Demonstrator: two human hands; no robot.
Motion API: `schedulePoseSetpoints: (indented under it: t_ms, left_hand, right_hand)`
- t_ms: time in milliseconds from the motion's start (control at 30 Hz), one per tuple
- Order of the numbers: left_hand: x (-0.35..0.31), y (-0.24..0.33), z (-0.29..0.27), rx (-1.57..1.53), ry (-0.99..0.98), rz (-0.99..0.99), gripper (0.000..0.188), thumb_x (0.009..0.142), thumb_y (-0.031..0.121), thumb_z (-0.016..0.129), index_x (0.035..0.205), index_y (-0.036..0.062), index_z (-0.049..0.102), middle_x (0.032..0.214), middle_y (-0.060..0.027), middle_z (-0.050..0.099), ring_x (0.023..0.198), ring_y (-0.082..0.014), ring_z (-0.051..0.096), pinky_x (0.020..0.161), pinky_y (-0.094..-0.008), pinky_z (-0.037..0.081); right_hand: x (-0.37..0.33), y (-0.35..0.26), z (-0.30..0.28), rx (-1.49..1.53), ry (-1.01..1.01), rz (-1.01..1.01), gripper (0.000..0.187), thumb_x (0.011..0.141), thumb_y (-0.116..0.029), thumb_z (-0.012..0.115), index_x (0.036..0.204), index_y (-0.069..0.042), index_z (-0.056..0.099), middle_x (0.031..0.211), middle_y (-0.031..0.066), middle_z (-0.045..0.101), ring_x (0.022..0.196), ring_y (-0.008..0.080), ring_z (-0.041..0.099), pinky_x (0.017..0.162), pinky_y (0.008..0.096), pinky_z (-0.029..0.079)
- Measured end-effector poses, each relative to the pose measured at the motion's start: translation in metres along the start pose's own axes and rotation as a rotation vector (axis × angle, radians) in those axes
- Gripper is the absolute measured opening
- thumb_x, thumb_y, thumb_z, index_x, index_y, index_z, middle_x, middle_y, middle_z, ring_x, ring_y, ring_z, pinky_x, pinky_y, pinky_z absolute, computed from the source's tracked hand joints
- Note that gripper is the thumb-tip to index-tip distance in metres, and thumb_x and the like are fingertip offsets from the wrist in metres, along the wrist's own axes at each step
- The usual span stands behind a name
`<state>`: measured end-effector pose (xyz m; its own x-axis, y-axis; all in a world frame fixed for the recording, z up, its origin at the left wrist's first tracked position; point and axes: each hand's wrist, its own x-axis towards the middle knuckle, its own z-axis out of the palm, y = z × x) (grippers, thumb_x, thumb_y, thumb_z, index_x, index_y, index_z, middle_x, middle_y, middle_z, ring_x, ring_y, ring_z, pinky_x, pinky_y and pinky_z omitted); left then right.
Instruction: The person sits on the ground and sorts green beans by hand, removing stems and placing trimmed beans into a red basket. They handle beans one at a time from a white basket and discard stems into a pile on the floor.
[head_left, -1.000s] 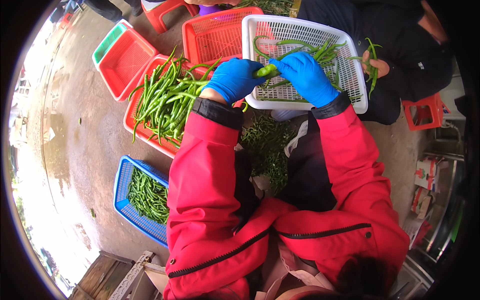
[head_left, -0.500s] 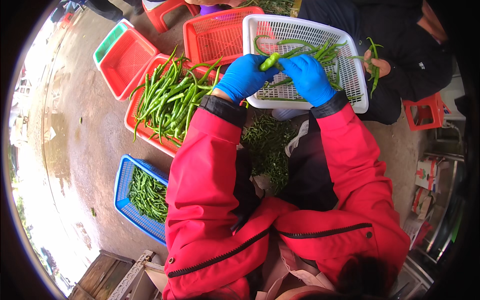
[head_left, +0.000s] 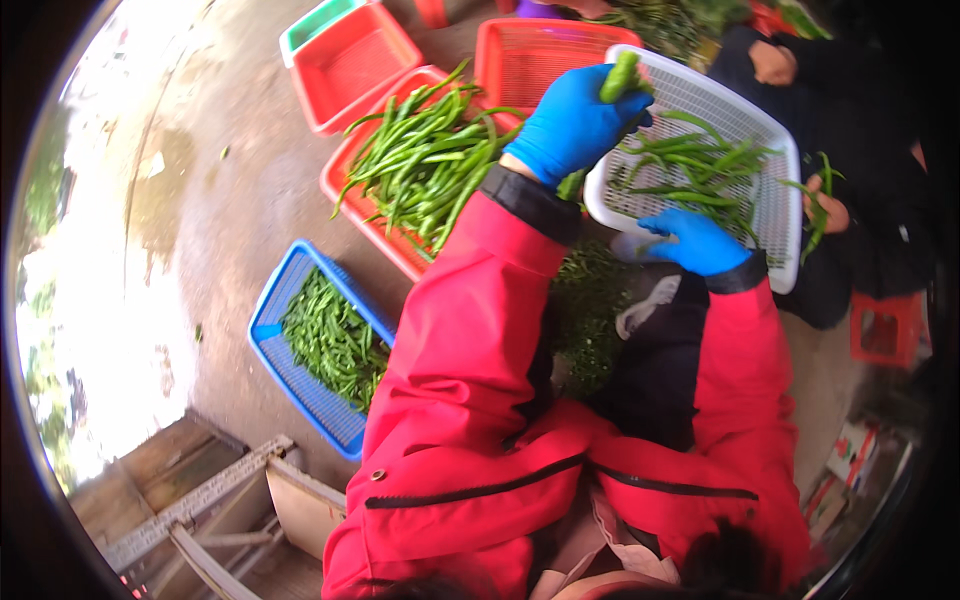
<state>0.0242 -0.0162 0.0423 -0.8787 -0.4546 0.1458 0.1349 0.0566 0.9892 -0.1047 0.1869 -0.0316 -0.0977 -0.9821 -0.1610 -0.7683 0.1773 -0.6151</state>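
Note:
Both my hands wear blue gloves. My left hand is closed around a green chili pepper, which points up beside the far left corner of the white basket. Lower down, my right hand is apart from it at the basket's near rim, with fingers stretched leftward and nothing visible in them. Several long green peppers lie in the white basket. To the left, a red basket is heaped with long green peppers.
A blue basket of small green peppers stands at left. Green trimmings lie between my legs. An empty-looking red basket and another red basket stand beyond. Opposite, a person's hand holds peppers. A wooden frame stands lower left.
My hands have come apart. The left carries the pepper away from the right, which has released it and dropped to the basket's near rim. The whole view has shifted, moving the baskets rightward.

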Motion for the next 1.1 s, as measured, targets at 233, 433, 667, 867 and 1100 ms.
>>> schedulePoseSetpoints:
  t_ms: [233,433,667,867,1100]
  left_hand:
    - [-0.051,0.027,-0.122,0.708,0.582,0.256,0.017,0.085,0.006,0.059,0.101,0.0016,0.06,0.083,-0.0055,0.066,0.077,-0.0105,0.062,0.068,-0.0263,0.05]
    - [-0.046,-0.063,-0.187,1.245,0.618,0.04,0.019,0.083,0.024,0.059,0.087,0.0067,0.054,0.076,-0.0178,0.061,0.072,-0.0381,0.06,0.061,-0.0457,0.046]
    - [-0.044,-0.202,-0.154,1.403,0.425,-0.342,0.068,0.061,0.046,0.075,0.11,0.0073,0.05,0.107,-0.0164,0.056,0.099,-0.0355,0.055,0.081,-0.045,0.045]
    - [-0.059,-0.214,-0.165,1.269,0.353,-0.48,0.105,0.054,0.057,0.076,0.133,0.0035,0.032,0.132,-0.0212,0.04,0.123,-0.0376,0.036,0.103,-0.0499,0.027]
    - [-0.027,-0.153,-0.15,1.258,0.396,-0.173,0.101,0.063,0.057,0.073,0.137,0.0022,0.029,0.133,-0.0253,0.038,0.126,-0.0391,0.033,0.102,-0.0478,0.027]
  right_hand:
    - [0.009,0.01,0.02,-0.232,0.0,-0.005,0.041,0.078,-0.03,0.064,0.109,-0.006,0.055,0.088,0.018,0.056,0.08,0.0367,0.055,0.07,0.0445,0.044]
    - [0.012,0.012,0.023,-0.225,0.043,0.0,0.042,0.076,-0.03,0.066,0.108,-0.005,0.055,0.087,0.018,0.056,0.078,0.0367,0.056,0.069,0.0445,0.045]
    - [0.021,0.007,0.027,-0.285,0.061,0.014,0.043,0.075,-0.03,0.067,0.108,-0.005,0.056,0.087,0.0176,0.056,0.077,0.0368,0.056,0.067,0.0446,0.045]
    - [0.024,0.013,0.029,-0.259,0.102,-0.016,0.04,0.075,-0.03,0.067,0.106,-0.006,0.058,0.087,0.0177,0.056,0.078,0.0371,0.056,0.065,0.0451,0.045]
    - [0.021,0.068,0.015,0.167,0.094,0.178,0.028,0.077,-0.027,0.064,0.093,-0.003,0.063,0.067,0.0166,0.06,0.07,0.0338,0.06,0.067,0.0443,0.047]
